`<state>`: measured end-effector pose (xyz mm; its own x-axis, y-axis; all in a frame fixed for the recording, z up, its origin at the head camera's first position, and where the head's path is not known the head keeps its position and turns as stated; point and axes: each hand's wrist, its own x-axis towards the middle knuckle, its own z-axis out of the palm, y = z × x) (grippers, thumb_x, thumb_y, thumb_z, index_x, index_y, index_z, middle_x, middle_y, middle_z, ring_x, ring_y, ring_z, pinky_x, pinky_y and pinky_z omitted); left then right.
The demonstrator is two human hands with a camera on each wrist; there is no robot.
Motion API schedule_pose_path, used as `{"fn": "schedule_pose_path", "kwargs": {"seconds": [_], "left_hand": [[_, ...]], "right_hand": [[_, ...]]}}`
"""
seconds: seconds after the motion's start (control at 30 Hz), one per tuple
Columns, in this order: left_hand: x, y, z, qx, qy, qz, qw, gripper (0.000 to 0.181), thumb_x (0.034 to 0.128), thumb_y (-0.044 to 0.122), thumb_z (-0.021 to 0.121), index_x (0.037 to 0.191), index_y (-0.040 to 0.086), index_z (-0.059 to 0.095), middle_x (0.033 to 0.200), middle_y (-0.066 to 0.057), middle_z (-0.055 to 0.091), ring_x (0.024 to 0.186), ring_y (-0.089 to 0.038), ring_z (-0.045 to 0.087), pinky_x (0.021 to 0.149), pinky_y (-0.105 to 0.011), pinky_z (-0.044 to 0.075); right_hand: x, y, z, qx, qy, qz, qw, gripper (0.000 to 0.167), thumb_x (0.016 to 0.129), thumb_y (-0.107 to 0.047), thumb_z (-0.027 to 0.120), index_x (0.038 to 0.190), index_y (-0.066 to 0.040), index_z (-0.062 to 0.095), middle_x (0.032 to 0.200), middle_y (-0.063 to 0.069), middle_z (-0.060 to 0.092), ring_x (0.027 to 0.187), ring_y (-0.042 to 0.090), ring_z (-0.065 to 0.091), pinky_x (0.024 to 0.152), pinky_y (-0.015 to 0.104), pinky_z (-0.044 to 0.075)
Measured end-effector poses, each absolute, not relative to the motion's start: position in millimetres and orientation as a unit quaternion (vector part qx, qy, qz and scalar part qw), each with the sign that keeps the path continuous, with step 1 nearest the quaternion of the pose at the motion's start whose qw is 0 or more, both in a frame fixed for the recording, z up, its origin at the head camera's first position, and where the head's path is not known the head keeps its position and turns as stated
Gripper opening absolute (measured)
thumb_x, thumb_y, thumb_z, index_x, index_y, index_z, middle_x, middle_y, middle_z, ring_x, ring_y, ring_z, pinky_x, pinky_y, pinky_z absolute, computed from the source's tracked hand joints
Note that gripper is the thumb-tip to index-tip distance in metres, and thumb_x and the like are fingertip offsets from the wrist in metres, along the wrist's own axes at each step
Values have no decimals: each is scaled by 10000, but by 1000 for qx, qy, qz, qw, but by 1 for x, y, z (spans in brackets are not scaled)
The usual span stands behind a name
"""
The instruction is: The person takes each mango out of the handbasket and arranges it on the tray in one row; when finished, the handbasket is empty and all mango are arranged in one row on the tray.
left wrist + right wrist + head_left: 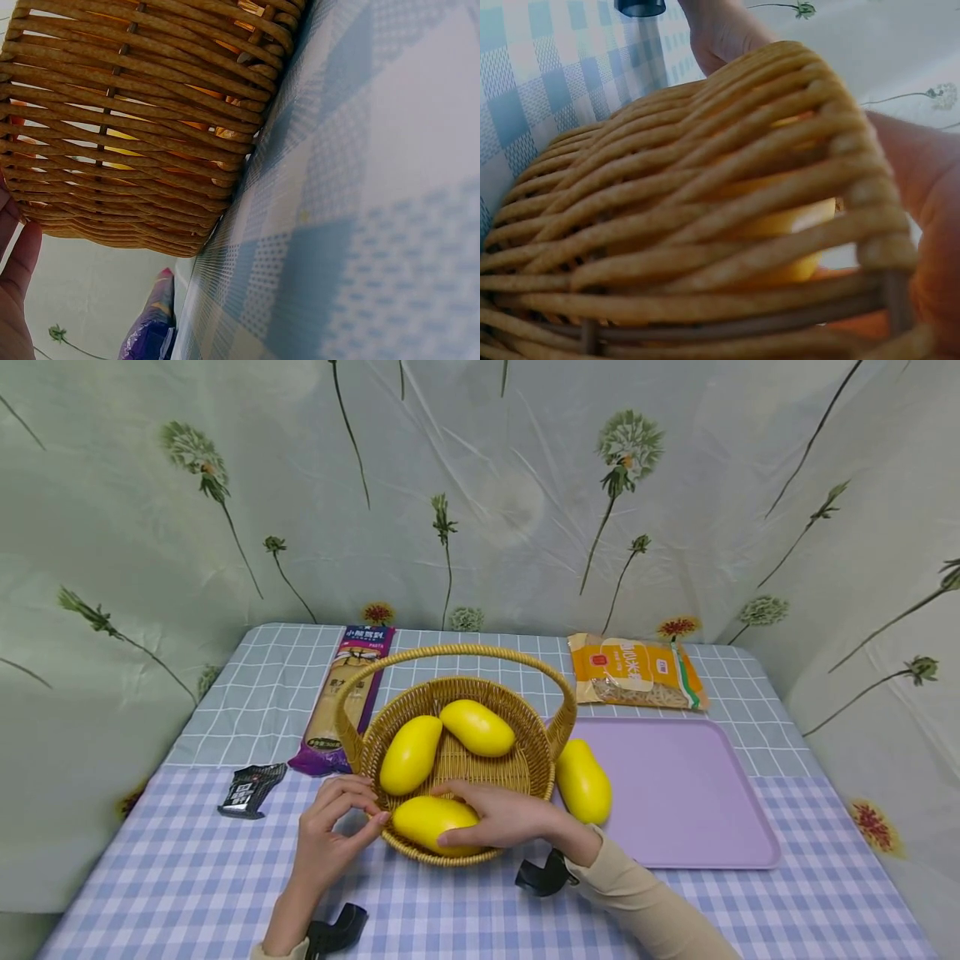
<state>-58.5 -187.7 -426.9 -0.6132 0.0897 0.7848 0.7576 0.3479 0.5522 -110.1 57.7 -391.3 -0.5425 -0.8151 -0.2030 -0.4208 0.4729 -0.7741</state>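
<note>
A wicker basket with an arched handle holds three yellow mangoes. Two of them, one at the left and one at the back, lie untouched. My right hand grips the front mango inside the basket, thumb and fingers around it. With thumb and fingertips, my left hand pinches the basket's left front rim. The left wrist view shows the basket's woven side beside the left fingers. In the right wrist view the weave hides most of the mango.
A fourth mango lies on the left edge of a purple tray, right of the basket. Behind the tray is an orange grain bag. A pasta packet and a small black packet lie to the left.
</note>
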Motion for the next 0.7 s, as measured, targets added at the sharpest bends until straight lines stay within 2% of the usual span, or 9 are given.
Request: {"fn": "schedule_pose_path", "kwargs": {"seconds": [0.17, 0.3, 0.57, 0.7], "left_hand": [[-59, -188, -427, -284, -748, -495, 339, 201, 824, 148, 743, 714, 36, 618, 810, -156, 609, 902, -286, 555, 910, -255, 426], [-59, -188, -427, -284, -749, -495, 338, 212, 831, 162, 739, 711, 35, 617, 806, -155, 609, 900, -288, 556, 910, -255, 426], [-58, -187, -426, -282, -750, -494, 338, 222, 835, 174, 736, 712, 35, 613, 810, -156, 608, 895, -287, 552, 914, -254, 421], [-58, -187, -426, -282, -749, -496, 337, 214, 831, 162, 739, 713, 36, 613, 810, -164, 606, 901, -282, 551, 915, -254, 422]], "right_hand": [[-110, 61, -390, -381, 810, -343, 285, 597, 937, -443, 549, 1421, -141, 371, 1377, 44, 465, 1117, 72, 477, 947, 254, 407], [-109, 63, -390, -368, 812, -355, 281, 612, 925, -442, 570, 1422, -150, 366, 1362, 47, 472, 1110, 86, 488, 950, 268, 413], [-107, 69, -386, -301, 816, -419, 263, 654, 816, -439, 716, 1383, -282, 430, 1188, -38, 547, 999, 122, 534, 824, 295, 467], [-105, 73, -384, -283, 811, -452, 239, 660, 786, -402, 758, 1363, -317, 448, 1181, -46, 539, 976, 129, 544, 813, 307, 486]]}}
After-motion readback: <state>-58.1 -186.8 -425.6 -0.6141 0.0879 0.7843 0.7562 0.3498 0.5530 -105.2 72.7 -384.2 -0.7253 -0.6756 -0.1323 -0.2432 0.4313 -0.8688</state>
